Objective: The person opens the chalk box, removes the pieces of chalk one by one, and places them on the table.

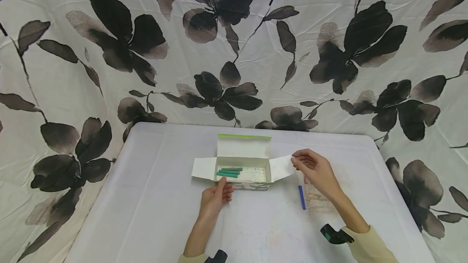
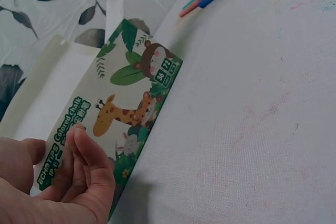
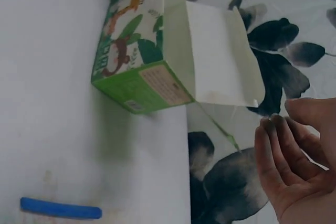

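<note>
An open chalk box (image 1: pixel 250 187) with animal pictures and the words "Colored chalk" stands on the table, its lid (image 1: pixel 243 147) raised and side flaps spread. Green chalk sticks (image 1: pixel 227 175) lie at the left inside it. My left hand (image 1: pixel 213 202) grips the box's front wall near its left end, thumb over the top edge and fingers against the printed outside. Beside the right flap (image 1: pixel 281 167) hovers my right hand (image 1: pixel 317 170), fingers loosely bent and nothing between thumb and fingertips in the right wrist view. Its fingertips overlap the flap's outer end in the head view.
Right of the box lies a blue chalk stick (image 1: pixel 302 197), with a reddish stick (image 1: pixel 306 180) partly behind my right hand. The left wrist view shows several sticks grouped there. Brown chalk smudges (image 1: pixel 321 201) mark the white tablecloth (image 1: pixel 157 198). A flowered curtain (image 1: pixel 234 52) hangs behind the table.
</note>
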The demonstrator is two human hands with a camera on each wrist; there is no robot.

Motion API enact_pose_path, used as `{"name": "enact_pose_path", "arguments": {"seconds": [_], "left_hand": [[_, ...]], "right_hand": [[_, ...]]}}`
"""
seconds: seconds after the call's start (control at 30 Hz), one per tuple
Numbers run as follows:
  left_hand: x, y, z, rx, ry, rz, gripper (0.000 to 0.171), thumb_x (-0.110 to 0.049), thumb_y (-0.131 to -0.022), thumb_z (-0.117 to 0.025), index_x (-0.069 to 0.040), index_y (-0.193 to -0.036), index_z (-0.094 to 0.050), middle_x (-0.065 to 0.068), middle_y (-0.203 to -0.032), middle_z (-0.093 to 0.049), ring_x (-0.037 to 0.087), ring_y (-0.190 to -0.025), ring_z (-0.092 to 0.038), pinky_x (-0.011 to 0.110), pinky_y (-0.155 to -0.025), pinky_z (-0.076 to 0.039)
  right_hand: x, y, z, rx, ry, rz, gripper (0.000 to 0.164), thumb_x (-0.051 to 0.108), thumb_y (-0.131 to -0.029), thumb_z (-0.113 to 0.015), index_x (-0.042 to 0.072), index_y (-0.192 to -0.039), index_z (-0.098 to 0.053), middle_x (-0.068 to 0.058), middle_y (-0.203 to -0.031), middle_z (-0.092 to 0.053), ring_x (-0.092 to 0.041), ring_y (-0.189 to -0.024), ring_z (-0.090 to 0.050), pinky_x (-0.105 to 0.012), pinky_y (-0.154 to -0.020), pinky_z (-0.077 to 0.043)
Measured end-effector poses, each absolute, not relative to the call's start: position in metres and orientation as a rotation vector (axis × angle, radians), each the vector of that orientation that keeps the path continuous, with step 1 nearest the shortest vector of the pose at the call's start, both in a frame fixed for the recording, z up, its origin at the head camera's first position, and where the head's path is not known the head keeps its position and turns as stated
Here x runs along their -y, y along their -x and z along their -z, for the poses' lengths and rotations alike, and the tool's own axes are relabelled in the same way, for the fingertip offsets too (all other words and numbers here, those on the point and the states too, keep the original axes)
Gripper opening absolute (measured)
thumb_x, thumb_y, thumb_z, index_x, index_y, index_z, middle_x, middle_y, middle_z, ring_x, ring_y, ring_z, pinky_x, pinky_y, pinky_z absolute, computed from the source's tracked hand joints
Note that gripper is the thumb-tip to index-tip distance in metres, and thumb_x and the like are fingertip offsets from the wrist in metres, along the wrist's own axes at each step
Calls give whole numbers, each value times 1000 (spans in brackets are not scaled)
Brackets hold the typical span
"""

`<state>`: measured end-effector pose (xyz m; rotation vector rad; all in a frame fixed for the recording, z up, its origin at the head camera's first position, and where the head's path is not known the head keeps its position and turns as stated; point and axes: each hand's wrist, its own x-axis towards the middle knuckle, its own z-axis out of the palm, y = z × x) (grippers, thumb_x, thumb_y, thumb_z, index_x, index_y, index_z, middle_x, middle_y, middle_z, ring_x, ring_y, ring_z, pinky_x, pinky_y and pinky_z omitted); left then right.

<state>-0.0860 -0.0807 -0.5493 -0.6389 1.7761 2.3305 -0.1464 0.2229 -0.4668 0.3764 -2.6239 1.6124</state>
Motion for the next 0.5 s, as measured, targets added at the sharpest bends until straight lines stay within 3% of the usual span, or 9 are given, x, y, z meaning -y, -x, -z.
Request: {"name": "enact_pose_path", "arguments": {"seconds": [0.5], "left_hand": [[81,86,549,-1804,634,-2297,54,-40,-106,-58,13,-113,-67,12,-96,-72,10,-76,-61,20,-68,-56]], "right_hand": [[-174,170,470,2650,-584,-1654,25,15,-98,-73,-1,-116,-69,-8,-103,-73,-20,-94,-70,-28,-86,-58]]}}
